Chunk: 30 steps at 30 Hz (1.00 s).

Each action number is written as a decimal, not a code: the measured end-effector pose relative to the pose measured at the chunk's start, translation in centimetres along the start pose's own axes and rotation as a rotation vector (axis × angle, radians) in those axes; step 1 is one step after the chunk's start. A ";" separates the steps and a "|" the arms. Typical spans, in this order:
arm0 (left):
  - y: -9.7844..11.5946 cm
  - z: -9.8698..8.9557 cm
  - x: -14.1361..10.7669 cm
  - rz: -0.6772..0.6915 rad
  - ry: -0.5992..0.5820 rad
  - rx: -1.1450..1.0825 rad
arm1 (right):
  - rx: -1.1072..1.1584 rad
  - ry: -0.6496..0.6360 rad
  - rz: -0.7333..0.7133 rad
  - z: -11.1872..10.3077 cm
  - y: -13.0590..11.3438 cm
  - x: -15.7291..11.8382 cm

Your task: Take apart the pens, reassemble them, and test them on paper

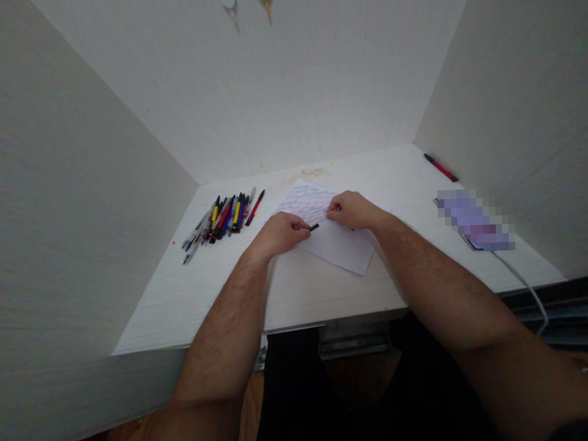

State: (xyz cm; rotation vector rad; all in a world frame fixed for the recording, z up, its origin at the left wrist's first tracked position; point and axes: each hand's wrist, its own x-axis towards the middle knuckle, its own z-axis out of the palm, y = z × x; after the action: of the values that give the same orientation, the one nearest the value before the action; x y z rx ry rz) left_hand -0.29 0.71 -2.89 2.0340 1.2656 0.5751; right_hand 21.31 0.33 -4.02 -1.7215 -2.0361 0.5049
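A sheet of paper (343,248) with handwriting on its upper part lies at the middle of the white desk. Over its left side, my left hand (287,233) is closed on a pen piece (314,227), whose black end sticks out to the right. Just right of it, my right hand (349,210) is pinched above the written lines. Something small and thin seems to be at its fingertips, too small to name. The two hands are apart.
Many pens (226,216) lie in a pile at the left, with a red pen (255,207) beside it. Another red pen (441,168) rests by the right wall. A phone (472,221), blurred, with a white cable (522,283), is at the right. Walls enclose the desk (181,308).
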 end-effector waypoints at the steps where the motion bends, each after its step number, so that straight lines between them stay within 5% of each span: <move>1: 0.0 -0.1 0.0 0.007 -0.001 0.008 | -0.005 -0.007 -0.001 0.0 0.0 0.0; 17: 1.0 0.8 -0.3 0.245 0.150 0.416 | -0.197 -0.055 -0.033 -0.7 -0.5 -0.5; 30: 1.0 1.3 -0.4 0.051 0.215 0.426 | -0.284 -0.117 0.008 -1.0 -0.6 -0.5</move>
State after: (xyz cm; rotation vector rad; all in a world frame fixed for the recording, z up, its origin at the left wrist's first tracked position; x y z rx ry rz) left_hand 1.03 -0.33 -2.99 2.4074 1.5735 0.6003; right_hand 21.48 -0.27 -2.91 -1.9009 -2.2750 0.3385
